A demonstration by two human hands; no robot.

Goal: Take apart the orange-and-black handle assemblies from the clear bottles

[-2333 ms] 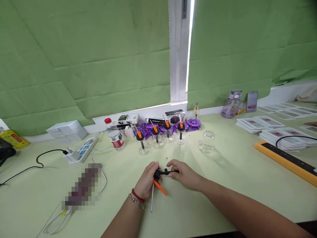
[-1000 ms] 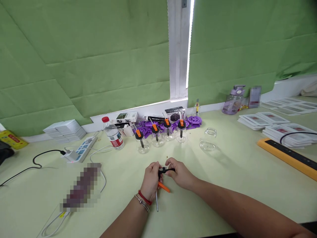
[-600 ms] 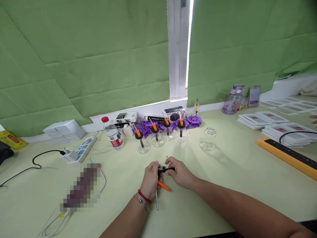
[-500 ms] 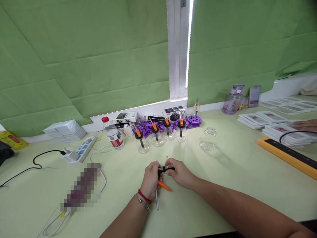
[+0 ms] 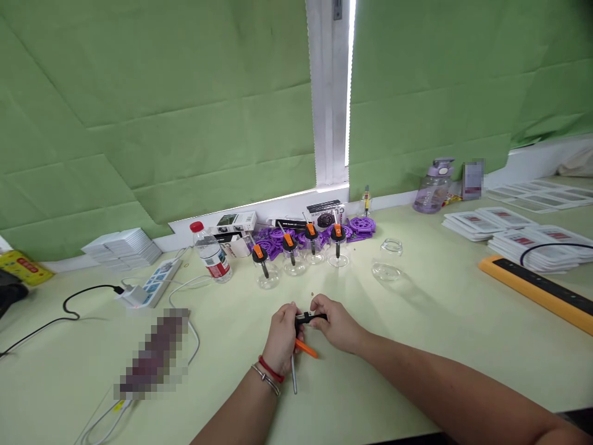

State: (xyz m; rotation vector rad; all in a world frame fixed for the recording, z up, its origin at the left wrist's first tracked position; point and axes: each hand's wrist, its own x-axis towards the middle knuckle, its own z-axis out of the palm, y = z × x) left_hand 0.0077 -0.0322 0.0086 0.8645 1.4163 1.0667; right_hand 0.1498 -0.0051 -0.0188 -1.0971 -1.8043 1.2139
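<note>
My left hand (image 5: pixel 281 334) is closed around a black-and-orange bottle top (image 5: pixel 306 348), whose orange lever and thin metal rod point down toward me. My right hand (image 5: pixel 337 322) pinches the black part on its right side. Fingers cover much of the top, so its inner parts cannot be made out. Just beyond my hands stand several small clear glass jars (image 5: pixel 267 279) fitted with similar black-and-orange tops. To their right is a clear glass jar (image 5: pixel 388 271) with no top on it.
A red-capped water bottle (image 5: pixel 214 256), purple plastic parts (image 5: pixel 364 226) and small boxes (image 5: pixel 324 215) line the back. On the left are a power strip (image 5: pixel 160 281) and cables. Stacked white cards (image 5: pixel 523 247), an orange-and-black bar (image 5: pixel 532 290) and a lilac bottle (image 5: pixel 432 191) stand right.
Another person's hand at the white cards on the right has left the view. My hands keep the same hold on the bottle top, and the view has shifted slightly.
</note>
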